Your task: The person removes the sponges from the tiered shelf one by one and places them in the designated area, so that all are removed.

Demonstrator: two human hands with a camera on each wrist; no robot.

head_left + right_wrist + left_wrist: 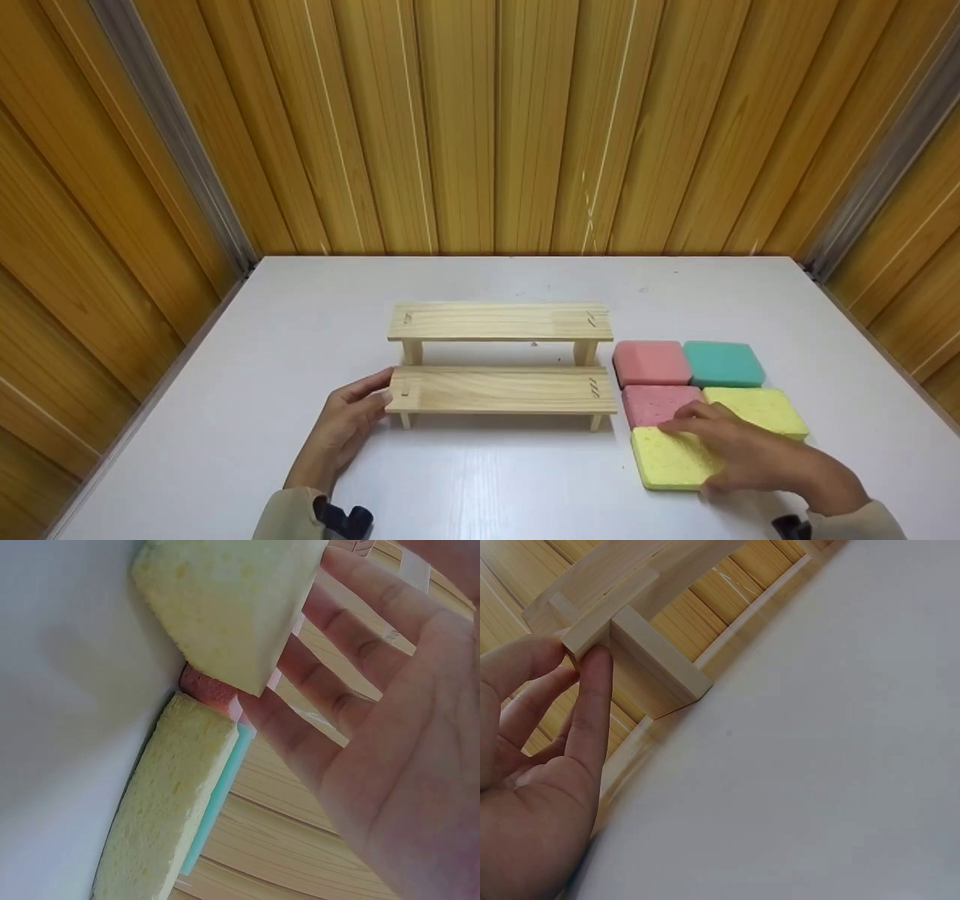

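Note:
A pale wooden two-tier stand (502, 390) is on the white table. My left hand (346, 420) pinches the left end of its lower board, thumb and fingertips around the edge, as the left wrist view shows. On the right, the front yellow sponge (669, 461) lies flat. Over it my right hand (750, 454) spreads with its fingertips at the sponge's upper edge; in the right wrist view the fingers (300, 739) look fairly straight. Touching this group are a dark pink sponge (652, 405), partly covered by the hand, and a second yellow sponge (761, 411).
Behind these lie a salmon-pink sponge (652, 362) and a teal sponge (724, 364), to the right of the stand. Wood-patterned panels (495, 127) enclose the table (480, 487) at the back and sides.

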